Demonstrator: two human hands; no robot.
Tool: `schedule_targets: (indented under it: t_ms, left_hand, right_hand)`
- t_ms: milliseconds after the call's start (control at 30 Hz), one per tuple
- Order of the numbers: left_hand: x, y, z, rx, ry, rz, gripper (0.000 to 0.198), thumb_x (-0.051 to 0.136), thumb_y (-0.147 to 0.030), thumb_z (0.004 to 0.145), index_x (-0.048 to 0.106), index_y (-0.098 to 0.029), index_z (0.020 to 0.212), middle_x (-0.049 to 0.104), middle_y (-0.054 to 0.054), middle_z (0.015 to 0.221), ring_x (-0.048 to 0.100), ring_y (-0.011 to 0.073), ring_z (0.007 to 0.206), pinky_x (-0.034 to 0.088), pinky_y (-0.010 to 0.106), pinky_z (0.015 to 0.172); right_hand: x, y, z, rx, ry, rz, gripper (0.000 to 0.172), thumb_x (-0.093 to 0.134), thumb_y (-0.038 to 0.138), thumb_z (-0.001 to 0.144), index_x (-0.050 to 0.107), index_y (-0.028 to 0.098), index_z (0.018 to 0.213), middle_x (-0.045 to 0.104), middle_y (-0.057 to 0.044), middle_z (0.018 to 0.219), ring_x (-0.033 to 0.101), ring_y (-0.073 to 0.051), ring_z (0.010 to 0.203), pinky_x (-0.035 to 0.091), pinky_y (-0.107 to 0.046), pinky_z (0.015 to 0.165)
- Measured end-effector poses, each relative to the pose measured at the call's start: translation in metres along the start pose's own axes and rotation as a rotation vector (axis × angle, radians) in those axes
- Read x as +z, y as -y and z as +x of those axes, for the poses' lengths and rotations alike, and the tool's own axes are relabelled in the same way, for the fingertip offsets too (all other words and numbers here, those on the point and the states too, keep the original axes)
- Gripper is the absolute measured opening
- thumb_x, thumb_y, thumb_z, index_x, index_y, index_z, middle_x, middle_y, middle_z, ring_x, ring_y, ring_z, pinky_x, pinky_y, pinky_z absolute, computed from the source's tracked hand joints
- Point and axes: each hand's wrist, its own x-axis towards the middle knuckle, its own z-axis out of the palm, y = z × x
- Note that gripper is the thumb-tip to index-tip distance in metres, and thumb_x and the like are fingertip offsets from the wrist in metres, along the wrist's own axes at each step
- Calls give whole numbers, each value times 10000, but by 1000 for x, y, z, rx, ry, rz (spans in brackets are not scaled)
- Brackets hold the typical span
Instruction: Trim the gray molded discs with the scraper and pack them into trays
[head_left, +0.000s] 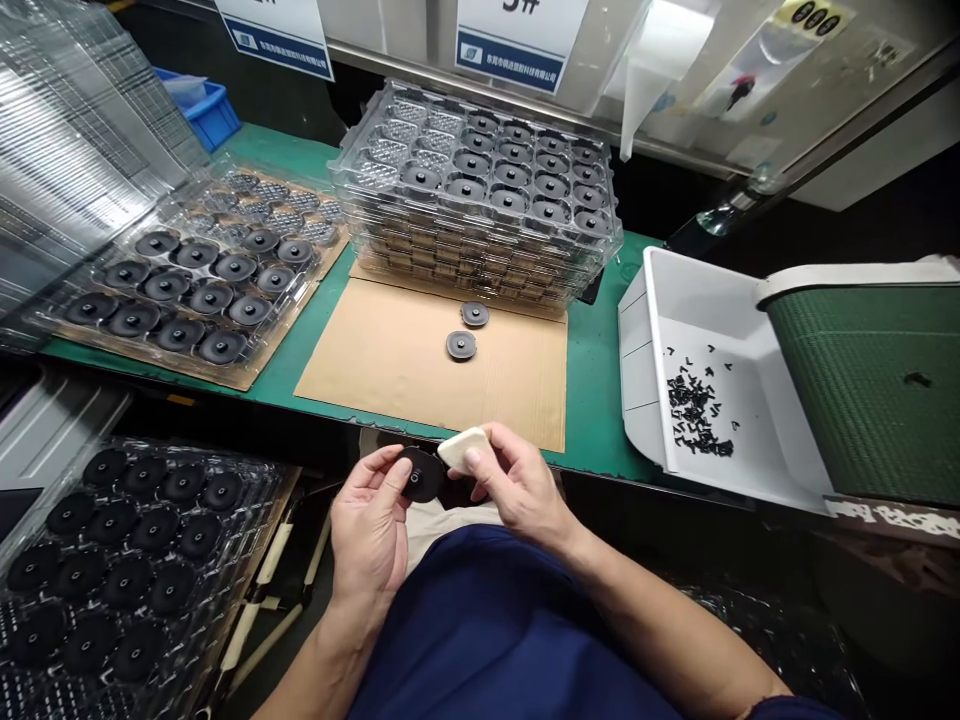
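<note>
A: What are you cradling in your left hand (367, 540)?

B: You're holding a black disc (420, 475) with a small central hole, its edge resting across your curled left fingers (388, 468). The hand is closing narrowly around it, without seeming to grip hard.

A: And your right hand (517, 490)?

B: You're pinching a cream block (461, 448) between your right fingers (480, 455) (it looks like a sponge, though I can't be sure) and pressing its end against the disc.

A: How is that disc handling for you?

B: You're probably finding it light and stiff, perhaps a little slippery if its face is smooth. You're wise to be taking it by the rim, with your fingertips away from the central hole.

A: What's lying beyond your fingertips?

B: You're working just short of a cardboard sheet (375, 370) on a green bench (600, 380), where two more discs (461, 345) are sitting. Off past your right fingers, a white bin (637, 350) is holding small black pieces (694, 415). Past your left fingers, a clear tray (262, 520) is holding rows of black discs (169, 590).
</note>
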Motion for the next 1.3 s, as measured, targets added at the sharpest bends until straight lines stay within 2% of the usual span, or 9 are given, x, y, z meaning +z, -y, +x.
schedule_targets:
  t_ms: [167, 333, 433, 633, 733, 900, 1033, 1167, 1300]
  left_hand:
    - [-1, -4, -2, 92, 51, 115, 372, 951, -326, 681, 778, -194, 983, 759, 35, 957, 693, 147, 919, 552, 208, 832]
    - [-7, -12, -3, 22, 473, 114, 629, 904, -370, 764, 692, -288, 1351, 674, 99, 1404, 613, 270, 1307, 522, 291, 1045]
    - [-11, -13, 2, -2, 591, 77, 695, 937, -385, 714, 692, -312, 1361, 712, 92, 1352, 665, 270, 1237, 545, 274, 1010]
    - [-11, -20, 8, 66, 490, 42, 657, 958, -364, 676, 744, -242, 1285, 741, 109, 1279, 689, 239, 1169, 531, 241, 1014]
    - [-9, -26, 3, 42, 465, 12, 620, 902, -438, 743, 740, -205, 1294, 762, 124, 1183, 709, 236, 1092, 553, 259, 986]
    - [-3, -29, -5, -72, 412, -54, 475, 784, -461, 863, 764, -189, 1251, 778, 114, 1055, 727, 202, 930, 600, 252, 863]
    - [-2, -32, -7, -175, 303, -83, 407, 794, -420, 858, 787, -194, 1197, 789, 100, 1067, 738, 189, 900, 617, 239, 818]
    - [-1, -33, -10, -219, 316, -53, 438, 816, -430, 834, 786, -195, 1203, 795, 100, 1040, 753, 212, 803, 645, 291, 759]
    - [-1, -32, -10, -234, 288, -56, 436, 829, -419, 827, 788, -193, 1198, 797, 102, 1051, 751, 210, 846, 642, 268, 753]
  right_hand:
    - [13, -11, -5, 69, -74, 63, 376, 643, 554, 960, 533, 198, 907, 652, -4, 784, 661, -137, 659, 544, -234, 588]
    - [11, -7, 7, 200, 32, 448, 518, 704, 657, 881, 493, 192, 966, 670, -3, 816, 681, -136, 574, 572, -245, 541]
    - [7, -1, 14, 209, 114, 504, 529, 696, 660, 882, 516, 182, 1022, 679, -14, 849, 670, -130, 569, 567, -247, 535]
    - [-6, 26, 11, -225, 37, -220, 225, 553, 386, 1028, 629, 179, 982, 642, -32, 851, 590, -123, 742, 473, -239, 686]
    - [-9, 39, 4, -406, 143, -466, 212, 512, 294, 1030, 577, 187, 859, 594, -15, 809, 503, -109, 695, 382, -244, 653]
    - [-8, 42, 1, -403, 99, -603, 160, 500, 268, 1017, 559, 198, 886, 594, -2, 794, 486, -109, 665, 330, -250, 627]
    - [-9, 37, 2, -430, 184, -589, 199, 511, 251, 1004, 511, 203, 811, 559, 19, 745, 452, -101, 641, 309, -246, 619]
    - [-15, 36, 3, -404, 100, -622, 172, 497, 250, 1023, 567, 202, 873, 602, 9, 789, 487, -101, 669, 319, -239, 638]
    - [-20, 39, 5, -386, 234, -600, 202, 507, 262, 1014, 575, 199, 835, 592, 18, 742, 474, -96, 630, 306, -237, 614]
